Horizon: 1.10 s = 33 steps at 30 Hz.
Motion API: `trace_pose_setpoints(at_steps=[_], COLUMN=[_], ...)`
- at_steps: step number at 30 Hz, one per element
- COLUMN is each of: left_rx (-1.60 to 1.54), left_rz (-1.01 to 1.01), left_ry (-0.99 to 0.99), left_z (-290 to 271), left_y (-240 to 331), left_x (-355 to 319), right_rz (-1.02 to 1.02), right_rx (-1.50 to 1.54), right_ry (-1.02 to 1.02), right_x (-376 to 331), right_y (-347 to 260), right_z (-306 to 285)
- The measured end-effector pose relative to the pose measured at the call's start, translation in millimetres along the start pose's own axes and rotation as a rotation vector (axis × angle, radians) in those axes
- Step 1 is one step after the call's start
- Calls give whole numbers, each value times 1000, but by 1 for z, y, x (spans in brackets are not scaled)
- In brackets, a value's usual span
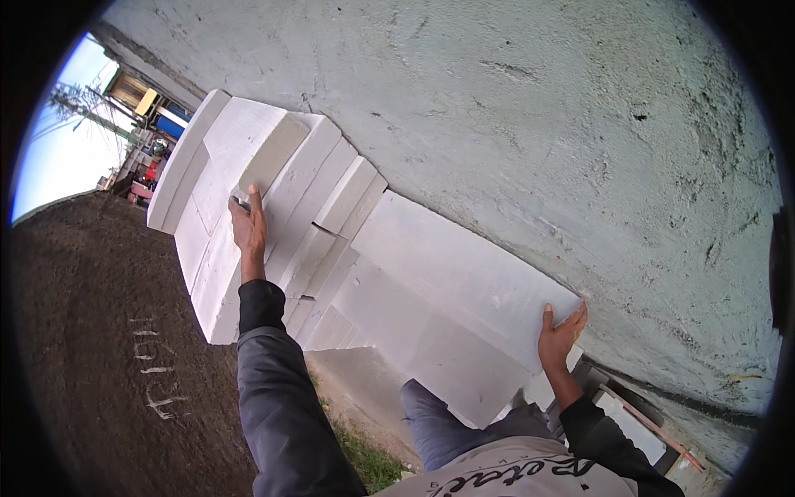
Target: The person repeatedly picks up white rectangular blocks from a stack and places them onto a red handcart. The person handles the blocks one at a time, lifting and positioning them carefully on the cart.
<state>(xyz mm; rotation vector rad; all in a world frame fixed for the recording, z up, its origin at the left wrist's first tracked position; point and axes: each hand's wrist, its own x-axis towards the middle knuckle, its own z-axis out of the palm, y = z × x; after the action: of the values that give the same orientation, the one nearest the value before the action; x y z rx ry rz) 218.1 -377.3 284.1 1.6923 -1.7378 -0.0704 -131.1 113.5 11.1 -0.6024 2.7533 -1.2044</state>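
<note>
Toward the left, my left hand [249, 229] rests against a stack of white blocks [306, 186], with its thumb and fingers apart near a block's corner. A small dark patch shows by its fingertips; I cannot make out what it is. Farther right, my right hand [561, 337] is at the end of a long white block [451, 257] that lies along the wall. Its thumb is on the upper face and its fingers reach round the end corner beside the wall. Below that block is a broad pale grey face [431, 340].
A rough grey-green plastered wall [530, 108] runs along the far side of the blocks. Dark ground with pale marks [108, 331] spreads at left, and grass [364, 455] grows near my legs. Framed pale pieces [633, 427] stand at lower right.
</note>
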Motion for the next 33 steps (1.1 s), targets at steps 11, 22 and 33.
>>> trace_pose_setpoints(at_steps=[11, 22, 33], left_rx=[85, 65, -62], left_rz=[6, 87, 154], left_ry=[-168, -45, -53], left_z=[-8, -2, -1], left_y=[37, 25, 26], left_x=[-18, -17, -23], right_rz=[-566, -789, -544], right_rx=[591, 657, 715], right_ry=[-535, -421, -452], right_x=[46, 105, 122], right_y=[-263, -566, -583], right_z=[51, 156, 193])
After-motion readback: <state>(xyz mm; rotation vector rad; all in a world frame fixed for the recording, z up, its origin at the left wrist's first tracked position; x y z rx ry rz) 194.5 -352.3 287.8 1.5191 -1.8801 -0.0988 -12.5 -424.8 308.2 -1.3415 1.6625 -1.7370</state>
